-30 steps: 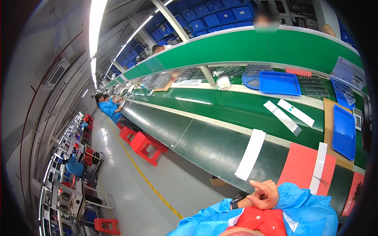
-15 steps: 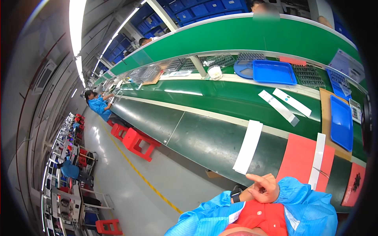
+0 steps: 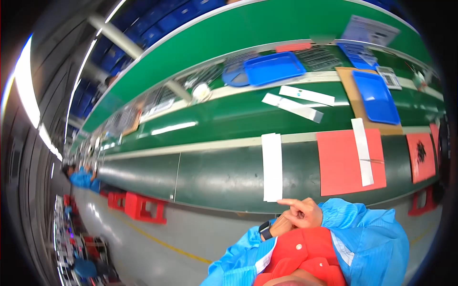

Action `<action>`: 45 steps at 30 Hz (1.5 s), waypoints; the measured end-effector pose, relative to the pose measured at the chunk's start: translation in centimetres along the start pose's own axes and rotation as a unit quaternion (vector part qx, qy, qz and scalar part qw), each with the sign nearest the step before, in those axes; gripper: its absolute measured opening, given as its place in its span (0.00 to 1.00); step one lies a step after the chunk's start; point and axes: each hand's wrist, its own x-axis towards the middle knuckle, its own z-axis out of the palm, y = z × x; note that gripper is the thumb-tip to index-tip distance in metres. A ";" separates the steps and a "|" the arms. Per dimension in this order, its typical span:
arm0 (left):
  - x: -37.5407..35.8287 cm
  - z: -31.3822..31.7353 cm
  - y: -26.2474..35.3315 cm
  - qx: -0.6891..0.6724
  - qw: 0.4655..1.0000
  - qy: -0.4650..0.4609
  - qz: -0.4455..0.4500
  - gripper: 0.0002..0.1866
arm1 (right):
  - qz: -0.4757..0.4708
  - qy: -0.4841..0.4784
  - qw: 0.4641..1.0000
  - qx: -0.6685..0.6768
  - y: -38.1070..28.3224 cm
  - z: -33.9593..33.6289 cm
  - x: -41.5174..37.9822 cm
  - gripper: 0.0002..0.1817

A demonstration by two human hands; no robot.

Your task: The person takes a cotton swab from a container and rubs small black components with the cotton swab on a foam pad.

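Observation:
My right hand (image 3: pixel 307 213) is held in front of my chest, its index finger stretched out to the left and its other fingers bent. Nothing shows in it. My left hand (image 3: pixel 282 226), with a dark watch (image 3: pixel 265 230) on the wrist, lies against the right hand, which hides its fingers. Just beyond the right fingertip, white paper strips (image 3: pixel 272 167) lie at the bench edge. To the right is a red sheet (image 3: pixel 336 167) bearing one white strip (image 3: pixel 361 143) and tweezers (image 3: pixel 375 161). Neither hand visibly touches these.
Small black parts (image 3: pixel 421 152) lie on another red sheet (image 3: pixel 412 167). Two strips, one white (image 3: pixel 307 95), lie behind on the green surface. Blue trays (image 3: pixel 274 69) (image 3: pixel 377 97) and a calculator (image 3: pixel 389 77) stand farther back. Red stools (image 3: pixel 138 208) are below left, where a person (image 3: pixel 82 178) works.
My view has turned to the right, so the bench and its things appear shifted left and more level. Both hands stay together at my chest, in nearly the same pose.

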 end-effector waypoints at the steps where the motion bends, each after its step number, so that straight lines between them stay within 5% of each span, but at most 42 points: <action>1: -0.2 -0.6 -0.3 0.008 1.000 -0.013 0.002 0.14 | 0.043 0.002 0.999 0.008 -0.2 0.5 -0.4 0.26; 3: -0.3 -1.6 -0.8 0.025 0.999 -0.044 0.007 0.14 | 0.110 0.034 0.993 0.009 -0.3 1.2 -1.1 0.25; 6: -0.9 -2.1 -2.3 0.063 0.993 -0.100 0.017 0.13 | 0.101 0.087 0.991 -0.019 0.5 2.6 -2.3 0.21; 8: -1.1 -2.3 -3.3 0.095 0.985 -0.139 0.031 0.13 | 0.094 0.029 0.994 -0.058 1.0 3.1 -3.3 0.17; 13: -0.3 -2.2 -4.5 0.148 0.963 -0.211 0.073 0.12 | 0.093 0.127 0.973 -0.167 2.8 4.8 -6.0 0.16; 16: 1.0 -0.9 -4.9 0.171 0.948 -0.245 0.106 0.12 | 0.204 0.124 0.956 -0.169 2.1 3.6 -7.8 0.16; 20: 3.0 1.5 -4.8 0.208 0.934 -0.257 0.138 0.11 | 0.230 0.161 0.942 -0.186 3.1 1.4 -9.9 0.15; 23: 5.0 3.2 -3.4 0.201 0.940 -0.271 0.053 0.10 | 0.270 0.154 0.936 -0.168 4.8 -2.3 -12.3 0.15; 25: 7.2 5.3 -2.0 0.165 0.936 -0.301 -0.080 0.08 | 0.277 0.157 0.919 -0.232 6.6 -5.7 -14.5 0.13; 31: 11.2 11.3 -1.4 0.268 0.939 -0.216 0.028 0.08 | 0.419 0.233 0.799 -0.363 13.4 -19.6 -20.2 0.11; 36: 14.3 15.3 -1.0 0.291 0.932 -0.214 0.039 0.09 | 0.293 0.219 0.815 -0.450 19.1 -27.0 -20.1 0.12; 38: 14.3 14.7 -1.2 0.305 0.936 -0.177 0.005 0.09 | 0.358 0.122 0.798 -0.469 23.1 -27.7 -21.5 0.12; 45: 18.2 14.6 -2.7 0.314 0.943 -0.098 0.052 0.14 | 0.285 0.122 0.838 -0.450 21.5 -29.6 -21.6 0.06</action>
